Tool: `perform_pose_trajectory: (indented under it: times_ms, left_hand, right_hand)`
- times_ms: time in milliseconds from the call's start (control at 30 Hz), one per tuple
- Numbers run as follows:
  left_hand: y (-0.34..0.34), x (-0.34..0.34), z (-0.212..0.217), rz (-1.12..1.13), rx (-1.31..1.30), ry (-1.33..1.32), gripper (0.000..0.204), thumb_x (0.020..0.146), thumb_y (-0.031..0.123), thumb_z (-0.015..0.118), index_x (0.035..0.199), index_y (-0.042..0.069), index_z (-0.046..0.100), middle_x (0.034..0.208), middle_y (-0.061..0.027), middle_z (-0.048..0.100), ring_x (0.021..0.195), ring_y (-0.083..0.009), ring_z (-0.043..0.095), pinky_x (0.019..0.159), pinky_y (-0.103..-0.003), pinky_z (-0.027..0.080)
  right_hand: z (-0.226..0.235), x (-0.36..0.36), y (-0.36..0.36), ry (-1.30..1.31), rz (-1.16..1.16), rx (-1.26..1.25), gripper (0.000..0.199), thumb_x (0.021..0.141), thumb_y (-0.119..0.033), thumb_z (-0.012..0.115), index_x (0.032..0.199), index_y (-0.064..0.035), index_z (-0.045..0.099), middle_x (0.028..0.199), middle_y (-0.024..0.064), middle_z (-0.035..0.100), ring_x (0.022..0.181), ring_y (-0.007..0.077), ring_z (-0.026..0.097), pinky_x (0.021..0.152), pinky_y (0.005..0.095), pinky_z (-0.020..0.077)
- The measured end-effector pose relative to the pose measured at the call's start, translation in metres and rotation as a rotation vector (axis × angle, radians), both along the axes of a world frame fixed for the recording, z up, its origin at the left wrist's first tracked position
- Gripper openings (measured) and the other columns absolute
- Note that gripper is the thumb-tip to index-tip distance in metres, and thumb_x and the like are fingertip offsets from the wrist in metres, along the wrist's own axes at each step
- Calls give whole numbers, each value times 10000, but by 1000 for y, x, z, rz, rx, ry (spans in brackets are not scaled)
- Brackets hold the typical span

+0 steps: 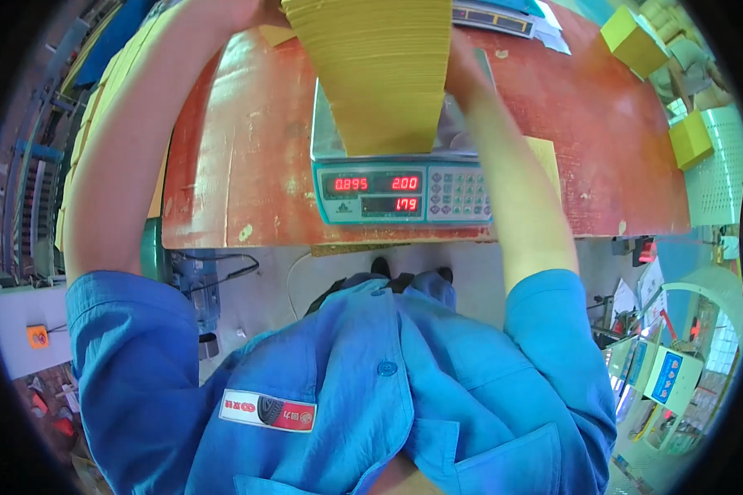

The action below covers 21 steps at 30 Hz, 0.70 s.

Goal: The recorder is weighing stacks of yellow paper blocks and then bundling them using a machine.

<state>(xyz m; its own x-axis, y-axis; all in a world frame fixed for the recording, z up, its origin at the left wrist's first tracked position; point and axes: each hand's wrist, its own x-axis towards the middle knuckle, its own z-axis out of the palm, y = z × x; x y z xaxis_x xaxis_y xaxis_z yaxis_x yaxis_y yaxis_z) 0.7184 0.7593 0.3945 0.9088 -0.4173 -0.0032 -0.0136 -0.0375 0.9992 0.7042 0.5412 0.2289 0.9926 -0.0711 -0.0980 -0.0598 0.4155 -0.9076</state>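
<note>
A tall stack of yellow paper or card sheets stands on the countertop scale, its layered edges facing me. My left hand is at the stack's upper left side, mostly cut off by the top of the picture. My right hand presses against the stack's right side, slightly blurred, with its fingers partly hidden behind the sheets. Both hands appear closed on the stack, one from each side. Red digits glow on the scale's display, and a keypad sits beside it, partly covered by my right forearm.
The scale rests on a worn red table. Another device lies at the far edge beside papers. Yellow blocks stand at the far right, near another person's arm. Stacked yellow sheets line the left. A yellow sheet lies right of the scale.
</note>
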Motion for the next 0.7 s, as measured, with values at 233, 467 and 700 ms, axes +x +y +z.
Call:
perform_pose_trajectory:
  times_ms: [233,467,700]
  left_hand:
    - [9,-35,-5,-250,41,471,449,965,248,566,1332,-4,505,1198,-98,645,987,-118,664,880,-275,537]
    - [18,-31,-7,-242,163,447,461,954,334,588,1270,0,557,1163,-127,672,960,-167,694,842,-296,566]
    - [47,-38,-41,-219,-61,422,516,1012,382,434,1390,31,458,1301,-143,579,1147,-247,601,974,-391,493]
  right_hand:
    - [-12,-83,1,-215,-73,-282,460,1012,-376,460,1301,-31,556,1220,69,629,1067,178,596,995,330,408]
    - [-56,-210,-3,20,-138,-199,370,1029,-310,436,1171,-10,599,1088,101,648,1001,200,628,860,332,503]
    - [-67,-195,39,136,144,100,341,972,-293,534,1170,-22,595,1026,26,638,911,121,573,801,284,468]
